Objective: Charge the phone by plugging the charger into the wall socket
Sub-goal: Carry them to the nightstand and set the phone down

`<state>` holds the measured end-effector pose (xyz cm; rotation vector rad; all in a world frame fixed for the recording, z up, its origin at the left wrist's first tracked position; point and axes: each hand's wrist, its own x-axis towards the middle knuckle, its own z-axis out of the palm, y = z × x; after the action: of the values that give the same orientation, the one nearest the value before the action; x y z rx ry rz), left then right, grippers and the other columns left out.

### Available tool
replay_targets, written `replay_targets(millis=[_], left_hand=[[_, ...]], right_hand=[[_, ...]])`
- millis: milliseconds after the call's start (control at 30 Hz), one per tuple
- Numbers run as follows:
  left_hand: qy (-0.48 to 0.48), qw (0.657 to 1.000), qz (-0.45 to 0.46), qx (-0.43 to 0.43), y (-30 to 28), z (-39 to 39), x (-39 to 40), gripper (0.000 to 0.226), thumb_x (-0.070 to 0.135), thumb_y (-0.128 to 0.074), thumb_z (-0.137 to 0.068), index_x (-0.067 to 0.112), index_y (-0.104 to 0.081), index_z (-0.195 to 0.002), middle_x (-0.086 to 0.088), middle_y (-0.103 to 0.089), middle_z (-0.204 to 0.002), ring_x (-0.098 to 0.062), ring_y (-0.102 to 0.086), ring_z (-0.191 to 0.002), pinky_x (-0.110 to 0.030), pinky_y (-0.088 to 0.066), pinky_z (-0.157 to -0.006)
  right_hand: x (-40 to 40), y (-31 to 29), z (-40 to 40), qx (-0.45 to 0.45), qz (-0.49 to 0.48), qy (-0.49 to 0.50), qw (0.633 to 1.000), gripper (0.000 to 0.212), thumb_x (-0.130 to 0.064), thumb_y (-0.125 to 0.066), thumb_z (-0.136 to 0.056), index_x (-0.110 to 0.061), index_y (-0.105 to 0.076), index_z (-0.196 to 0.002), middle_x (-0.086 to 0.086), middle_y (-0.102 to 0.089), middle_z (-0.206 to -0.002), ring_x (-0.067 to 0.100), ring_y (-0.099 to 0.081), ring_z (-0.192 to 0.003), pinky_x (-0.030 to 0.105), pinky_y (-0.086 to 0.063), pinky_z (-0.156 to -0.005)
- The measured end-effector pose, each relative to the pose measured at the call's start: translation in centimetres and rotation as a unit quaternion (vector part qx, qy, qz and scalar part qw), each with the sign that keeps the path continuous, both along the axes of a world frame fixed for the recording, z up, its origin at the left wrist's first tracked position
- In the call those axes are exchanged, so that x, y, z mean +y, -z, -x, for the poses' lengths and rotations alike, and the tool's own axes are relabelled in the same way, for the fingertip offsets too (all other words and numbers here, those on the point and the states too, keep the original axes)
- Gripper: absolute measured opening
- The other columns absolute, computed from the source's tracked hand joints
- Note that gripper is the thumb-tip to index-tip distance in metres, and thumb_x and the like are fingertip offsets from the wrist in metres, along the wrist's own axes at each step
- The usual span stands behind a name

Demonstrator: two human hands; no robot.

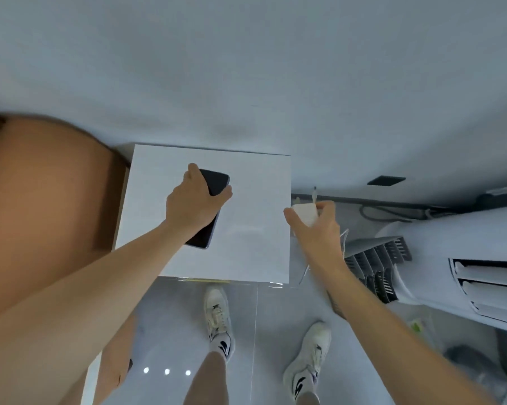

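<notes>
My left hand (192, 206) wraps the flat black phone (214, 182) on the white square table (255, 229), mid-frame. My right hand (319, 229) squeezes the white charger block (303, 213). I should aim its prongs straight at the socket, which I can't see.

phone (214, 182) on cabinet (255, 229), charger (303, 214) right of it

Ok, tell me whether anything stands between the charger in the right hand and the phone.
Nothing visible does. The right hand holds the white charger just off the right edge of the white table. The phone lies on that table under the left hand, with only bare tabletop between them. No wall socket is visible.
</notes>
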<state>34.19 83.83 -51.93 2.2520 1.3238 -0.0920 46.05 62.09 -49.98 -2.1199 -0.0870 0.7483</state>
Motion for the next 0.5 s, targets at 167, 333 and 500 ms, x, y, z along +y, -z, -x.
replay_targets(millis=[167,333,500], left_hand=[[-0.004,1.0,-0.023,0.017,8.2,-4.3,1.7,0.066,0.066,-0.059,-0.082,0.009,-0.039,-0.109,-0.007,-0.059,-0.101,-0.034,-0.06,-0.081,-0.038,-0.041,-0.063],[-0.006,0.998,-0.053,0.038,12.4,-7.3,2.6,0.075,0.067,-0.057,-0.082,0.005,-0.041,-0.12,-0.01,-0.063,-0.109,-0.035,-0.059,-0.084,-0.038,-0.039,-0.066],[0.052,0.987,-0.133,0.076,13.7,-9.4,3.8,0.093,0.072,-0.053,-0.082,0.001,-0.038,-0.138,-0.012,-0.065,-0.112,-0.039,-0.065,-0.094,-0.038,-0.037,-0.067]], right_hand=[[0.7,7.8,-3.3,-0.006,-0.003,-0.01,1.0,0.054,-0.046,-0.08,-0.084,-0.019,-0.045,-0.115,-0.009,-0.058,-0.096,0.001,-0.059,-0.077,0.009,-0.041,-0.048],[1.2,12.2,-5.1,-0.005,-0.023,-0.006,1.0,0.053,-0.046,-0.079,-0.084,-0.019,-0.046,-0.114,-0.006,-0.061,-0.098,0.005,-0.062,-0.081,0.019,-0.044,-0.057],[1.5,14.1,-5.8,0.003,-0.038,0.005,0.999,0.051,-0.047,-0.079,-0.085,-0.019,-0.046,-0.111,-0.002,-0.062,-0.099,0.011,-0.064,-0.081,0.014,-0.047,-0.054]])
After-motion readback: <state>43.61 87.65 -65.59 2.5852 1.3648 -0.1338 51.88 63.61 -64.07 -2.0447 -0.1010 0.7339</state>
